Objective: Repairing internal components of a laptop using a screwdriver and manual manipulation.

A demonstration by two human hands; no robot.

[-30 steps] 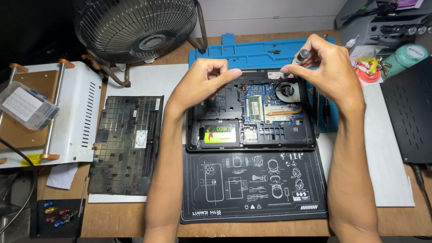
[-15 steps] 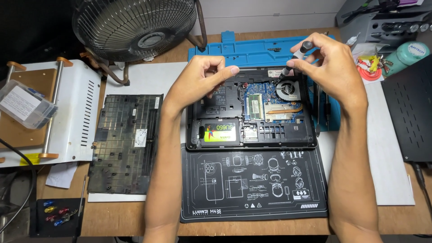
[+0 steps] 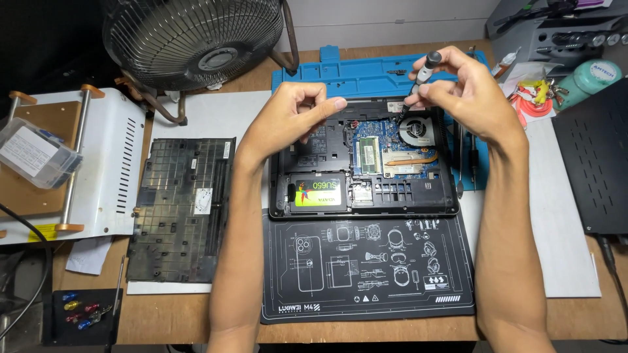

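Observation:
An opened laptop (image 3: 392,196) lies bottom up on the black work mat (image 3: 366,268), showing its circuit board, cooling fan (image 3: 417,131) and a drive with a green label (image 3: 318,192). My right hand (image 3: 468,91) grips a small grey screwdriver (image 3: 422,77), held nearly upright with its tip near the board just left of the cooling fan. My left hand (image 3: 294,117) hovers over the laptop's far left part, thumb and fingertips pinched together; I cannot tell whether something small is between them.
The laptop's removed bottom cover (image 3: 180,202) lies to the left, beside a white machine (image 3: 85,163). A large metal fan (image 3: 196,39) stands at the back. A blue mat (image 3: 353,72) lies behind the laptop. Another black laptop (image 3: 598,150) sits right.
My right hand has moved the screwdriver slightly left, its tip now down near the cooling fan. My left hand has lifted a little and pinched its fingers.

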